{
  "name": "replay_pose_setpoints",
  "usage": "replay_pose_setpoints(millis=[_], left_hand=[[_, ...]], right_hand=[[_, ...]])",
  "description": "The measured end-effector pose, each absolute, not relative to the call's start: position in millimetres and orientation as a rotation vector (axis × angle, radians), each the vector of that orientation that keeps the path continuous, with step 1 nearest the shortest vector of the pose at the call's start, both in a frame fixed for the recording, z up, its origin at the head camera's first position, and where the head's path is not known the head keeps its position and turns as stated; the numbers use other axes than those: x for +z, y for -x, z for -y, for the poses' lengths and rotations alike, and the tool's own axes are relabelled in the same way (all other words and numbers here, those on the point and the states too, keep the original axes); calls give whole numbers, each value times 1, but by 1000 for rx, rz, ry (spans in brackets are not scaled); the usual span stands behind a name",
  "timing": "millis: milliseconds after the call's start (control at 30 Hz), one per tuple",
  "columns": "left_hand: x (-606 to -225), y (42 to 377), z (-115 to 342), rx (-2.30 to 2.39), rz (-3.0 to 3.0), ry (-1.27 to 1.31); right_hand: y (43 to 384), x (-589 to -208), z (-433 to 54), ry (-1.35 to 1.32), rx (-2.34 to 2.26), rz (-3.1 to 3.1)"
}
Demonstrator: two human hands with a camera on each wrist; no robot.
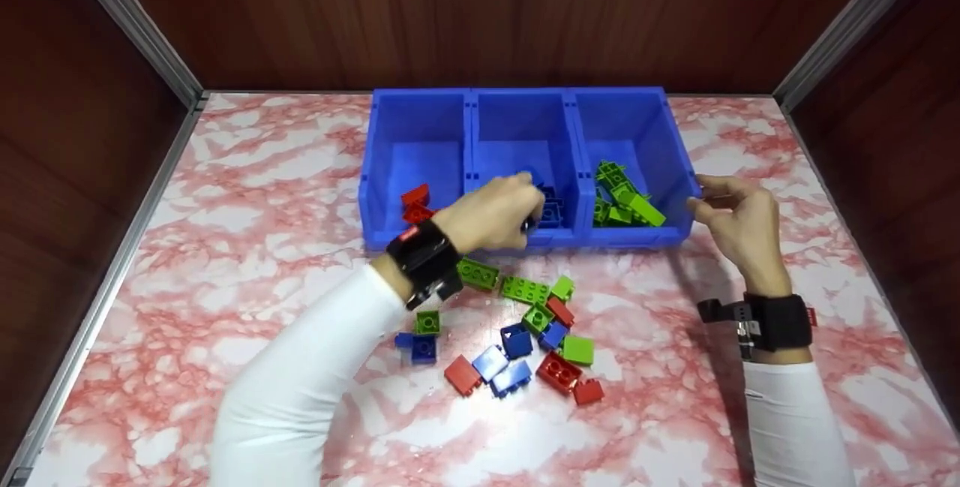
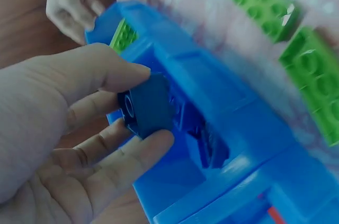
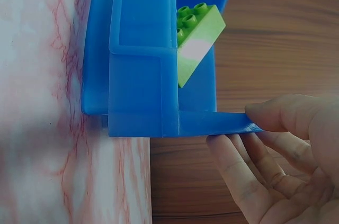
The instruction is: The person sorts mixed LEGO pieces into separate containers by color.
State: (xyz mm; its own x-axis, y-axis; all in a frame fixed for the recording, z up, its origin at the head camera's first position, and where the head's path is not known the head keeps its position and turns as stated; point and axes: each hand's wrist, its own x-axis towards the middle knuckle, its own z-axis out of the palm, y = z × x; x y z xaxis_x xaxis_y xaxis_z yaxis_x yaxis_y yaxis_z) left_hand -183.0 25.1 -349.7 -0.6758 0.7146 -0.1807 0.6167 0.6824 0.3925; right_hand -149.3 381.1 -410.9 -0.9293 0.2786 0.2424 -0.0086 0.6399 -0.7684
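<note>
Over the middle compartment of a blue three-part bin (image 1: 637, 238), my left hand (image 1: 499, 209) pinches a dark blue toy brick (image 2: 151, 106) between thumb and fingers. Below it in that compartment lie several other blue bricks (image 2: 209, 147). My right hand (image 1: 739, 224) grips the bin's right side wall (image 3: 212, 122), thumb on one face and fingers on the other. Green bricks (image 1: 630, 198) fill part of the right compartment. In the left compartment are red bricks (image 1: 416, 205), partly hidden by my left wrist.
Loose bricks lie in front of the bin, among them a green brick (image 1: 525, 290), a blue brick (image 1: 516, 340) and a red brick (image 1: 559, 371). The marbled table (image 1: 660, 412) is bordered by wooden panels (image 1: 450, 22) at the back and sides.
</note>
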Motion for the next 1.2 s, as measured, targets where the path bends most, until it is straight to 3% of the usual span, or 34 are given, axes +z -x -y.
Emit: replay_pose_setpoints(millis=[567, 1200], left_hand=[[-364, 233, -53, 217, -2788, -883], [-364, 230, -50, 223, -2796, -898]], right_hand=[[149, -412, -381, 209, 1199, 2509], [149, -409, -377, 176, 1175, 2515]])
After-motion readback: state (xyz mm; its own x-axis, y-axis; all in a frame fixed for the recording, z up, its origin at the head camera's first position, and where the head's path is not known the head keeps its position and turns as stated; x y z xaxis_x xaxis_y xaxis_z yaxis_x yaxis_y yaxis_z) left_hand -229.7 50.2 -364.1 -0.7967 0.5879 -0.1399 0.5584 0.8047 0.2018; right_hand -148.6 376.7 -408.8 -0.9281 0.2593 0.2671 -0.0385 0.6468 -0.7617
